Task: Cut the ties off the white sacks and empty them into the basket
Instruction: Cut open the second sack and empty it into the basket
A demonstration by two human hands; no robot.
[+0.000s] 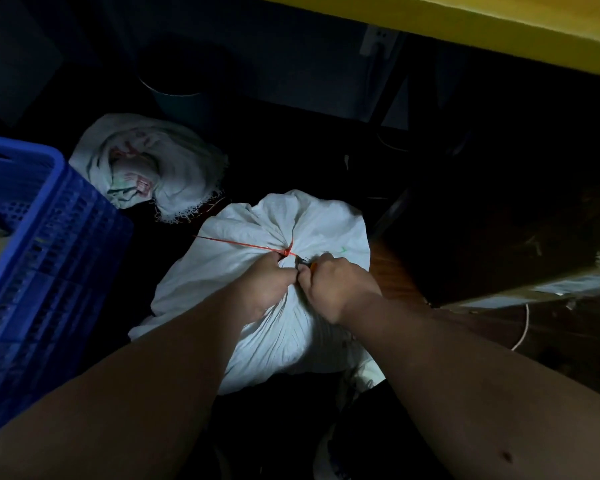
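A full white sack (284, 306) stands on the dark floor in front of me, its neck bunched and bound by a red tie (243, 244) whose loose end trails off to the left. My left hand (264, 282) grips the gathered neck just below the tie. Beside it, my right hand (340, 285) is closed on a small cutting tool (307, 263) with an orange part, its tip at the knot. The blue plastic basket (42, 258) stands at the left. A second white sack (149, 168), with its top rolled down, lies behind.
A yellow table edge (465, 26) runs across the top right, with dark space beneath it. A dark round bucket (184, 84) stands at the back. A cardboard box (534, 271) lies to the right, with a thin cord (523, 327) near it.
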